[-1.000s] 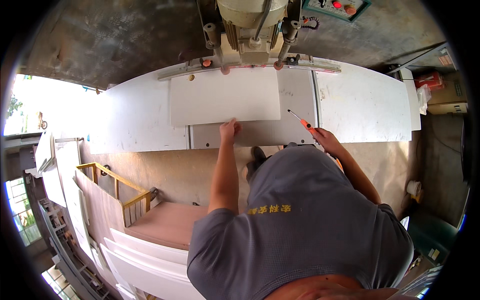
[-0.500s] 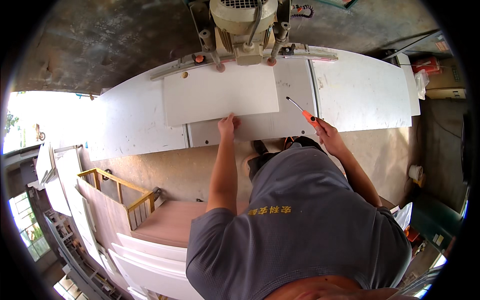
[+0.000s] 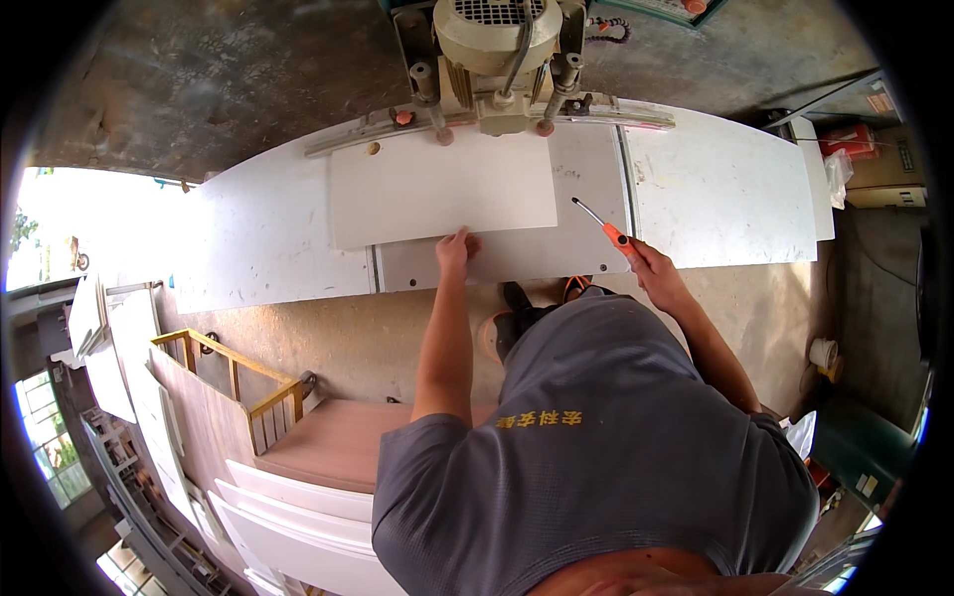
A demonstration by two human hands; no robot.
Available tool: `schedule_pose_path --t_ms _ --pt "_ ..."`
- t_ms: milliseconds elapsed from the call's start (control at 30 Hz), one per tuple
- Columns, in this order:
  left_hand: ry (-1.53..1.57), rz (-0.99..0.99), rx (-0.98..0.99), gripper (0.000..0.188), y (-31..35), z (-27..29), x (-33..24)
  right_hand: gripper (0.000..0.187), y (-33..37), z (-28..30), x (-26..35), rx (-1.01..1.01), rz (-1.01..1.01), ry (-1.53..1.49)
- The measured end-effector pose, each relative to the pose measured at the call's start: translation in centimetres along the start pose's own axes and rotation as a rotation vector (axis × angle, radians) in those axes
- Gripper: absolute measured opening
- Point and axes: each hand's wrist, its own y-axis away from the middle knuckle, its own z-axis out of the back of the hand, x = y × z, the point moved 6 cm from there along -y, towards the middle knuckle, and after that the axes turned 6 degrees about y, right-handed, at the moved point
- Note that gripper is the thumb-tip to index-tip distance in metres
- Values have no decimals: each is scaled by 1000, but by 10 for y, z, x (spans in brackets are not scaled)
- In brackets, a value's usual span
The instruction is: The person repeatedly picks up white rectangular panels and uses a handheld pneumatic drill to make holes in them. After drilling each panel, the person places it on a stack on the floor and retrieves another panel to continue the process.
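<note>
A white rectangular panel (image 3: 447, 189) lies flat on the machine table (image 3: 258, 243), with a round hole near its far left corner. My left hand (image 3: 457, 248) is at the panel's near edge, its fingers curled and closed against that edge; the fingertips are partly hidden. In my right hand (image 3: 651, 270) is a screwdriver (image 3: 615, 233) with an orange and black handle. Its slim metal shaft points up and left over the table, right of the panel, and its dark tip is apart from the panel.
A machine with a motor (image 3: 497, 35) stands over the table's far side, its two pinkish feet at the panel's far edge. A metal fence rail (image 3: 636, 118) runs along the back. Behind me on the left are a wooden-framed cart (image 3: 224, 372) and stacked white boards (image 3: 298, 531).
The whole view has shifted slightly. Both hands keep their places, the left at the panel's edge and the right around the screwdriver; the panel shows no clear movement on the table.
</note>
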Motion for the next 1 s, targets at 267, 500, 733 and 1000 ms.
schedule_pose_path --t_ms 267,500,733,1000 --pt "-948 -568 -654 25 -22 107 -161 36 16 -1 -4 -24 -19 30" --pt "-1162 -368 -635 61 -49 188 -174 42 21 64 -147 -231 -417 45" --pt "-1270 -91 -401 53 67 182 -42 44 30 117 -213 -456 -565 -378" --pt "-83 211 -87 30 143 161 76 68 -113 -1 -18 107 -245 -83"
